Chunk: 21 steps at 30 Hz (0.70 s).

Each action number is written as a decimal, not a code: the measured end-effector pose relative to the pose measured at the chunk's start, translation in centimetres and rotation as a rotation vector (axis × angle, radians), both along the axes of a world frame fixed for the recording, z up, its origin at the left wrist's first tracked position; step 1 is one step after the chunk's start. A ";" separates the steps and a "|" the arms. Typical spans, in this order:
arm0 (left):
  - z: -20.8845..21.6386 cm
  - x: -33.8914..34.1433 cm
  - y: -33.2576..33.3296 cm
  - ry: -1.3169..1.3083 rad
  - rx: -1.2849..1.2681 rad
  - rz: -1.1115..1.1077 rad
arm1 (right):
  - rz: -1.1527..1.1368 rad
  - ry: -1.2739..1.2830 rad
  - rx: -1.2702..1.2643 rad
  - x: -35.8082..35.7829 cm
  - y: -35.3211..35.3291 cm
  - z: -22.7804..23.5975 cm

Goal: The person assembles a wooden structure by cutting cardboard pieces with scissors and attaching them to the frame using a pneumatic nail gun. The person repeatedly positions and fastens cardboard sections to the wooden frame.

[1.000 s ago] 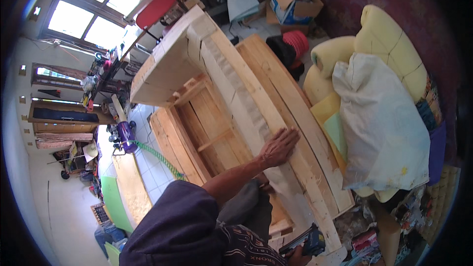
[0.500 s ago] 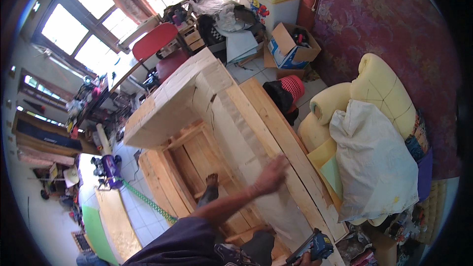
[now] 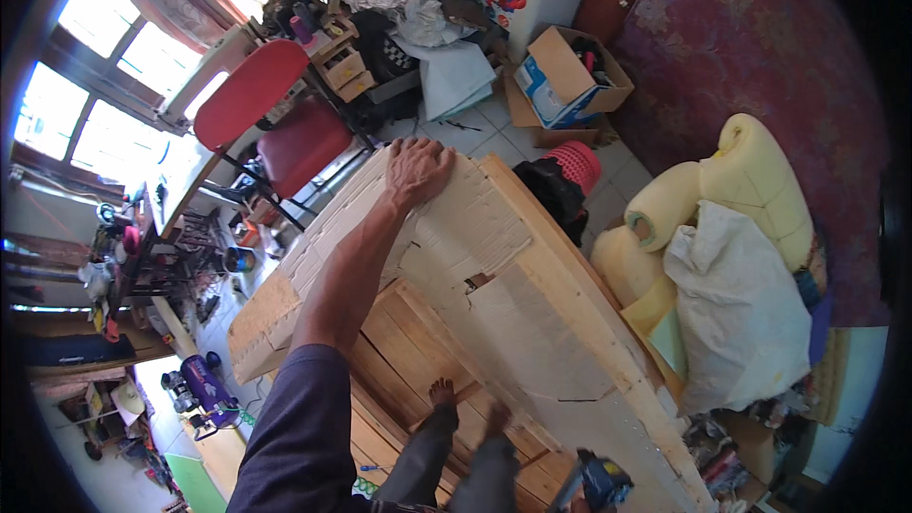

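Note:
A wooden sofa frame, partly covered in pale cardboard and cloth, surrounds my feet. At its far corner my left hand is laid over the padded top, fingers bent over the far edge. Low in the picture, a dark blue and black staple gun hangs over the near part of the frame. My right hand is closed on it, blurred and mostly cut off by the lower edge. Wooden slats form the bottom under my feet.
A red chair stands beyond the far corner. Foam rolls and a white sack lie on the right. A pink basket and a cardboard box stand behind. A purple compressor sits at left on the tiles.
My left hand has moved from the right-hand rail to the frame's far corner. My view has shifted forward, and both feet now show on the slats. The staple gun stays low at right.

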<state>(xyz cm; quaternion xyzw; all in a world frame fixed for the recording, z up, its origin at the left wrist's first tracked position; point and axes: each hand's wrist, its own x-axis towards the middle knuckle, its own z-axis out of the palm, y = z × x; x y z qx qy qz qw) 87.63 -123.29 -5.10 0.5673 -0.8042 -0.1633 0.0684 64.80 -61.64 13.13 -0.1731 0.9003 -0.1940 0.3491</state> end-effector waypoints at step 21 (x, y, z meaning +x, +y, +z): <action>0.4 1.6 -2.1 0.404 -0.034 -0.004 | -0.009 -0.285 -0.120 -3.1 -46.0 8.2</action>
